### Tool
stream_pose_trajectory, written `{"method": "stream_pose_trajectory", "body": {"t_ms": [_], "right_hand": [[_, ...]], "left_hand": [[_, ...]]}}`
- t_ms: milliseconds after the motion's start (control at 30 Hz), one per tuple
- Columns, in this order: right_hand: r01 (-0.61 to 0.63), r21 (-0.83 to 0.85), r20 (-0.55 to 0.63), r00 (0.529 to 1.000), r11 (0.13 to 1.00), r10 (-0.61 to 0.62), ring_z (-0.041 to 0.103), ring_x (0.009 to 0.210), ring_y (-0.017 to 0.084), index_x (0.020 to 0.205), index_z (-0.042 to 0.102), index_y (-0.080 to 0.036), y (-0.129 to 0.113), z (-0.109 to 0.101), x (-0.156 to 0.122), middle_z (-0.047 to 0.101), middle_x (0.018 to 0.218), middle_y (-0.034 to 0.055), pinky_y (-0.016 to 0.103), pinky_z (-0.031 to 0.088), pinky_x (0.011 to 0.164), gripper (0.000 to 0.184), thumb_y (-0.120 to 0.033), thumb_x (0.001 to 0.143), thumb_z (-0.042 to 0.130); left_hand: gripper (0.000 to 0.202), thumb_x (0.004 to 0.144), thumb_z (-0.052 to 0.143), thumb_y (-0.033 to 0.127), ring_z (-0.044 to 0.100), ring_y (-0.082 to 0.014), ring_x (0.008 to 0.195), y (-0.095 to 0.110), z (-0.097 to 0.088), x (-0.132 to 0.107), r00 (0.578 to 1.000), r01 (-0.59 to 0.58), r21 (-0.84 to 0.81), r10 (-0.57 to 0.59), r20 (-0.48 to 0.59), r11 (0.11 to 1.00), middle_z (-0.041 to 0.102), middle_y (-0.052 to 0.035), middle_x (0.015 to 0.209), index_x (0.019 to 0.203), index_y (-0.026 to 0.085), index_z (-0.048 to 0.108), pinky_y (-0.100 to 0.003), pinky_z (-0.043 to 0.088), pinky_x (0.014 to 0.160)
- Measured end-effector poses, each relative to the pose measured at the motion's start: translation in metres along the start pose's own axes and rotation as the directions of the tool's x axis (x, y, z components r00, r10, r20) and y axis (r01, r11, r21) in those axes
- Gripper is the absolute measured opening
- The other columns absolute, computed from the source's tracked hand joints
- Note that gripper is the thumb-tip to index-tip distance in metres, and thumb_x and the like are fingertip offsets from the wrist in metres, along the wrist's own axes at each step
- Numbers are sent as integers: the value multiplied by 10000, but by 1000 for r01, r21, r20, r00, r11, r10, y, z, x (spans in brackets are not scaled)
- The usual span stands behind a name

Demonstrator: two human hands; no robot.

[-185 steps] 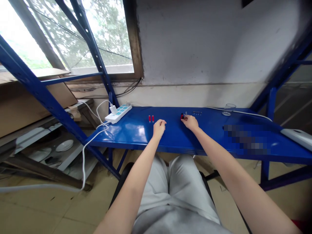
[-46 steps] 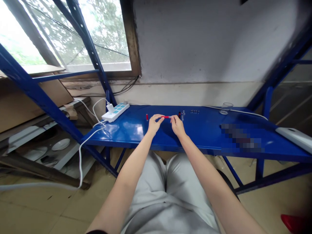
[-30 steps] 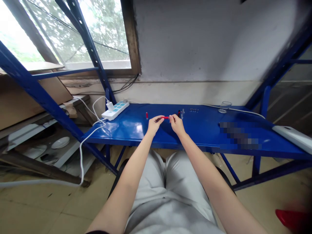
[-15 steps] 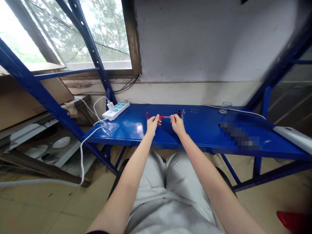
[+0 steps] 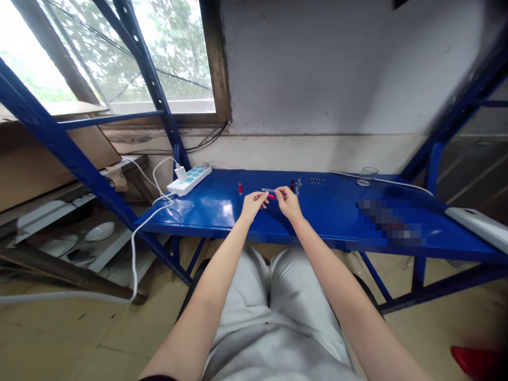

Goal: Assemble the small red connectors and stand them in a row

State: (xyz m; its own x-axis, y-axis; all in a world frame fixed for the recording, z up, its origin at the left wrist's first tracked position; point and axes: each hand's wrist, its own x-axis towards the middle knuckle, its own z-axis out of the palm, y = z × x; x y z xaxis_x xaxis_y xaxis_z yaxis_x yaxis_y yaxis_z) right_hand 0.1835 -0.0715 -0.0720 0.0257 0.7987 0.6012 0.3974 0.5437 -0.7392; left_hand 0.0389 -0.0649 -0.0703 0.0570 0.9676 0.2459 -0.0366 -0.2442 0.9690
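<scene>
My left hand (image 5: 254,205) is closed in a pinch on a small red pen part (image 5: 271,196), whose end points right toward my other hand. My right hand (image 5: 288,202) pinches a clear pen barrel (image 5: 269,190) that sticks out to the left, just above and behind the red part. The two pieces look apart, though they overlap closely in the view. To the left of my hands, a small red piece like a pen cap (image 5: 240,189) stands on the blue table (image 5: 333,211). Beyond my right hand are small dark-and-red pieces (image 5: 292,185) and clear pieces (image 5: 298,186).
Several tiny metallic pieces (image 5: 316,181) lie in a row at the back. A drinking glass (image 5: 367,175) sits at the back right, near a blurred dark object (image 5: 389,222). A white power strip (image 5: 189,180) with its cable lies at the left, beside a blue upright frame (image 5: 153,90).
The red part and the clear barrel, in one line between my hands before, are now separate. My hands have drawn nearer each other, and the barrel now lies behind the red part.
</scene>
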Motion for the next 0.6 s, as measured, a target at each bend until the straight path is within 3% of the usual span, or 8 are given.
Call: {"method": "stream_pose_trajectory", "body": {"t_ms": [400, 600], "right_hand": [[-22, 4, 216, 976, 1000, 20, 441, 502, 88, 822, 495, -200, 5, 5, -1, 545, 745, -5, 237, 355, 518, 186, -376, 820, 436], [49, -204, 302, 953, 978, 15, 520, 634, 140, 802, 517, -211, -2, 5, -3, 610, 769, 22, 249, 360, 594, 165, -298, 842, 383]], "left_hand": [[317, 721, 606, 425, 409, -35, 348, -2, -1, 2, 999, -33, -26, 33, -31, 999, 546, 18, 545, 791, 117, 630, -192, 318, 375], [311, 730, 593, 421, 423, -43, 362, -7, 1, 1, 997, -59, 31, 57, 47, 998, 525, 25, 519, 801, 120, 628, -186, 339, 372]]}}
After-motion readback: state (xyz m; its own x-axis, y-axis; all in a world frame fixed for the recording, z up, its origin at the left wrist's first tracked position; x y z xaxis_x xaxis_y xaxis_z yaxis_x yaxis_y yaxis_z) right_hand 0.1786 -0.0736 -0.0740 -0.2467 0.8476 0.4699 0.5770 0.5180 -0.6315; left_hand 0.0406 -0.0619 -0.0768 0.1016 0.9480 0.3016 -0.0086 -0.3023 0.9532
